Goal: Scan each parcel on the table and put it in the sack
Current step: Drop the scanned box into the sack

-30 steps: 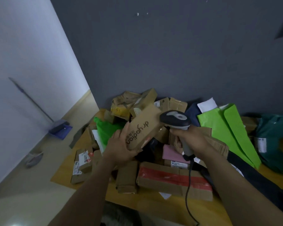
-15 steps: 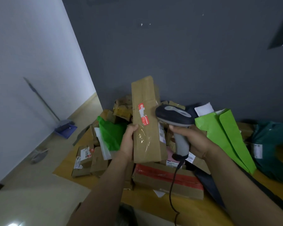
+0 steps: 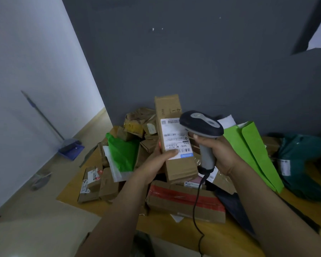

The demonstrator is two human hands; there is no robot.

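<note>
My left hand (image 3: 154, 164) grips a long brown cardboard parcel (image 3: 180, 167) upright above the heap, its white shipping label (image 3: 174, 138) facing me. My right hand (image 3: 223, 154) is closed around the grey handle of a barcode scanner (image 3: 202, 125), whose dark head sits just right of the label and overlaps its upper corner. The scanner's black cable (image 3: 195, 206) hangs down between my forearms. Below, the wooden table (image 3: 228, 243) carries a pile of parcels, among them a flat box with red tape (image 3: 185, 199). No sack is clearly identifiable.
Several cardboard boxes (image 3: 93, 184) lie at the table's left end. A green plastic mailer (image 3: 122, 153), bright green paper envelopes (image 3: 252, 149) and a dark teal bag (image 3: 302, 164) surround the heap. A broom and dustpan (image 3: 70, 147) rest against the white wall on the left floor.
My left hand has lifted the long parcel off the heap and turned it, first showing a taped side and now the white label. The scanner has risen beside it.
</note>
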